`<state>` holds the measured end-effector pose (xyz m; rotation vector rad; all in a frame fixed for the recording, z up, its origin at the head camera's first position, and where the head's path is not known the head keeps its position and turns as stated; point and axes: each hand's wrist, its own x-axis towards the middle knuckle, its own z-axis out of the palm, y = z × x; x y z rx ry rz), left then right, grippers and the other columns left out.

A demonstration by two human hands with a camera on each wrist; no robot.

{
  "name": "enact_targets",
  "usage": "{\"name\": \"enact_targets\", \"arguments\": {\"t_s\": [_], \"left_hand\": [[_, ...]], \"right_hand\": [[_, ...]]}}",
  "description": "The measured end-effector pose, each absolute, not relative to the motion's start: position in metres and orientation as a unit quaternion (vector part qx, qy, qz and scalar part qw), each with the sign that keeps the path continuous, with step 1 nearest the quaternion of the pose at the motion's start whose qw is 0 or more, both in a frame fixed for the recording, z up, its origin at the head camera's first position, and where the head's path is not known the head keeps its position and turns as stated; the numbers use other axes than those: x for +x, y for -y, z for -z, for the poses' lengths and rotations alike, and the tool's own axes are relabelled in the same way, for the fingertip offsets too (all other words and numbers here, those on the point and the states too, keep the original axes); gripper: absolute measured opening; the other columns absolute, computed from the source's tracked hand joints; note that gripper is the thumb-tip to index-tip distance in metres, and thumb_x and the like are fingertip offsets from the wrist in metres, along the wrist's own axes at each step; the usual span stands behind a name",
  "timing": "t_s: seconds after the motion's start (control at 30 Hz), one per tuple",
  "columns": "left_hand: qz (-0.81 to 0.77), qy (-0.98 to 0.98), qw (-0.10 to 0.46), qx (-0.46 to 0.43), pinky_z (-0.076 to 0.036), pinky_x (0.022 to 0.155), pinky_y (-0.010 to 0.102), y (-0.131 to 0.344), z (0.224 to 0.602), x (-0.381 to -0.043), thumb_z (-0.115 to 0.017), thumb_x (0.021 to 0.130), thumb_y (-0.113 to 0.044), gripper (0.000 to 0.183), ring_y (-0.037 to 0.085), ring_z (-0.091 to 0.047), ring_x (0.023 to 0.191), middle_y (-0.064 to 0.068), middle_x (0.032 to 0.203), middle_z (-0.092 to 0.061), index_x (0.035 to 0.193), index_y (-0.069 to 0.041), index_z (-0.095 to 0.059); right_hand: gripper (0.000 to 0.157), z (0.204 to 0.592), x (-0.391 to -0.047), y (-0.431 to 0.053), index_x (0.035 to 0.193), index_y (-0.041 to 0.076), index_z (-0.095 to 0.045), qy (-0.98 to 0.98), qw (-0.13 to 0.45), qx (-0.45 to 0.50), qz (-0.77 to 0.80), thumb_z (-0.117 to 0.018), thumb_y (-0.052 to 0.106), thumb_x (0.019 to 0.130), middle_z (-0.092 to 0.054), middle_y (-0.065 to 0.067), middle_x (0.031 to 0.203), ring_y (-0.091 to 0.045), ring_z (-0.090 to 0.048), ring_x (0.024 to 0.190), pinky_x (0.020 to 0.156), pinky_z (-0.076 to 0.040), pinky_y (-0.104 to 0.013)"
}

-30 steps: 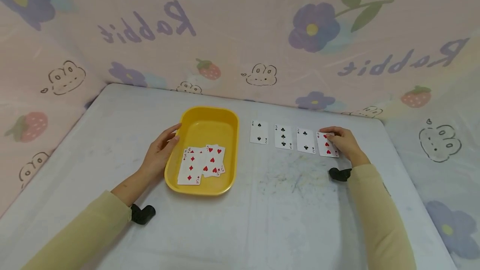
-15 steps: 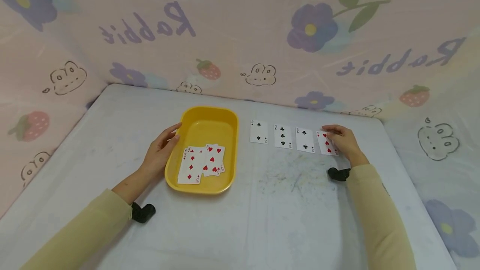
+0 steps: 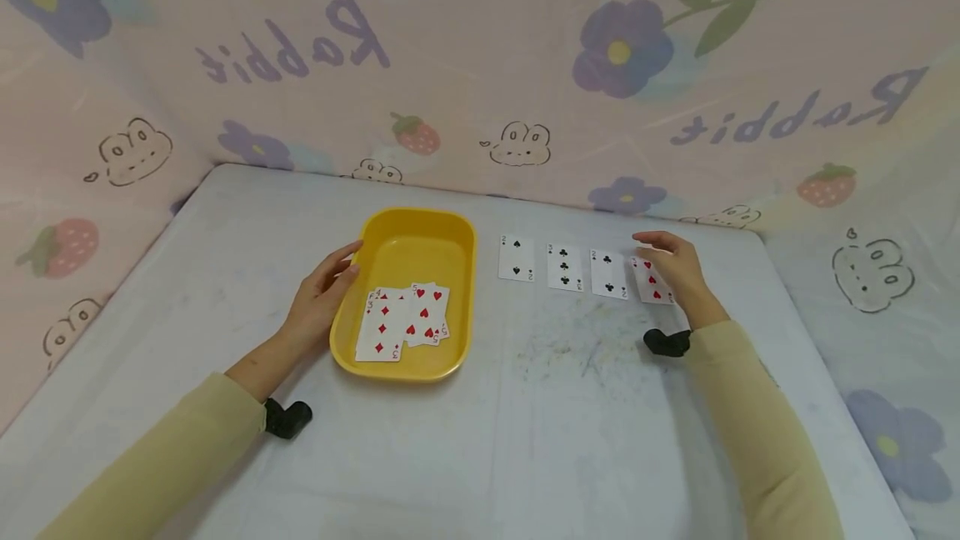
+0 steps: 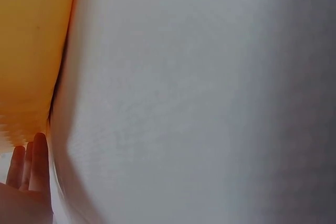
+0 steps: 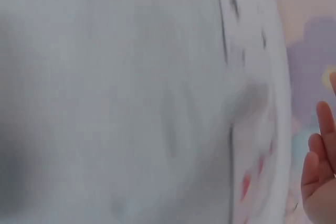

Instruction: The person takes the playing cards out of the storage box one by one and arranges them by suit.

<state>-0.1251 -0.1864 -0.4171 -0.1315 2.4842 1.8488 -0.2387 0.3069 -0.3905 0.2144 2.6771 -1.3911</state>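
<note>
- L hand (image 3: 322, 294) was at the tray (image 3: 408, 261), on its L side nr the far end; fingers fairly straight vs. the outer wall, thumb at the rim, no grip closed round it.
- R hand (image 3: 678, 269) was half open, fingers loosely bent, thumb apart from them; it held nothing & hung just over 3H (image 3: 651, 283).
- 3H lay face up on the table (image 3: 570, 423), at the R end of a row, its upper R part hidden by that hand in the head view.
- Rest of the row, going L: 2C (image 3: 609, 273), 3C (image 3: 564, 267), 2S (image 3: 517, 257); all face up, side by side w/ small gaps, 2S nearest the tray.
- Tray was yellow, L of the row; in its near half, 3D (image 3: 381, 330) lay on other cards incl. a 4, mostly covered.
- Just R of 3D in the tray, 5H (image 3: 425, 312) lay face up, partly over another card.
- Both arms in sleeves (image 3: 757, 415), pale yellow-green; a black piece (image 3: 288, 419) showed nr each wrist.
- Cloth (image 3: 465, 65) behind had flowers, strawbs, rabbit faces & mirrored "Rabbit".
</note>
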Motion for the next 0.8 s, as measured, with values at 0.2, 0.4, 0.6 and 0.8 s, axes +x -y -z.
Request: {"name": "enact_targets", "arguments": {"t_s": [0.2, 0.4, 0.6, 0.8], "left_hand": [[-0.590, -0.806, 0.015, -0.042, -0.043, 0.080, 0.006, 0.187, 0.419, -0.127, -0.045, 0.102, -0.036, 0.048, 0.030, -0.046, 0.119, 0.016, 0.143, -0.040, 0.148, -0.027, -0.038], [-0.583, -0.812, 0.011, -0.037, -0.043, 0.080, 0.007, 0.187, 0.417, -0.130, -0.045, 0.101, -0.037, 0.048, 0.030, -0.047, 0.118, 0.016, 0.142, -0.042, 0.147, -0.028, -0.038], [-0.587, -0.808, 0.022, -0.045, -0.043, 0.079, 0.006, 0.188, 0.415, -0.128, -0.046, 0.101, -0.035, 0.048, 0.032, -0.046, 0.121, 0.015, 0.144, -0.039, 0.148, -0.030, -0.037], [-0.598, -0.799, 0.029, -0.048, -0.044, 0.079, 0.007, 0.187, 0.417, -0.127, -0.046, 0.101, -0.035, 0.048, 0.032, -0.046, 0.121, 0.015, 0.145, -0.038, 0.148, -0.031, -0.036]], "right_hand": [[0.043, 0.380, -0.237, -0.273, 0.130, 0.002, -0.055, -0.877, 0.059, 0.030, 0.475, -0.055, 0.026, 0.096, -0.044, -0.016, 0.141, -0.033, -0.035, 0.135, 0.105, -0.034, -0.051], [0.038, 0.373, -0.230, -0.244, 0.126, 0.003, -0.058, -0.873, 0.054, -0.007, 0.484, -0.056, 0.026, 0.095, -0.052, -0.013, 0.130, -0.031, -0.044, 0.125, 0.103, -0.036, -0.048], [0.035, 0.369, -0.222, -0.218, 0.124, 0.001, -0.059, -0.866, 0.071, -0.038, 0.494, -0.057, 0.022, 0.095, -0.056, -0.015, 0.126, -0.021, -0.050, 0.112, 0.101, -0.039, -0.043], [0.035, 0.363, -0.213, -0.192, 0.123, 0.000, -0.060, -0.861, 0.117, -0.036, 0.493, -0.058, 0.020, 0.095, -0.058, -0.016, 0.127, -0.022, -0.055, 0.111, 0.102, -0.042, -0.042]]}}
